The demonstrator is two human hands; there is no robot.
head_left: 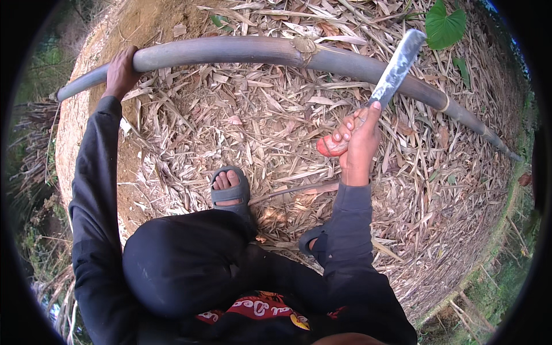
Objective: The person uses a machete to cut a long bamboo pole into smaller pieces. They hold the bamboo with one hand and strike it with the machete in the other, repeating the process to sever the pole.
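Note:
A long bamboo pole (230, 50), grey-brown with ringed joints, stretches across the upper part of the head view from left to right. Near its left end my left hand (122, 73) is wrapped round it. My right hand (359, 133) grips a machete (398, 68) by its handle, whose red end sticks out below the fist. The blade is broad and grey, with pale worn patches. It points up and to the right, and in this view it overlaps the pole; whether it touches the pole I cannot tell.
Dry bamboo leaves (259, 115) cover most of the ground, with bare soil (146, 23) at the upper left. A green leaf (445, 26) stands at the upper right. A thin stick (296, 191) lies between my sandalled feet. Piled sticks (34, 135) are at the far left.

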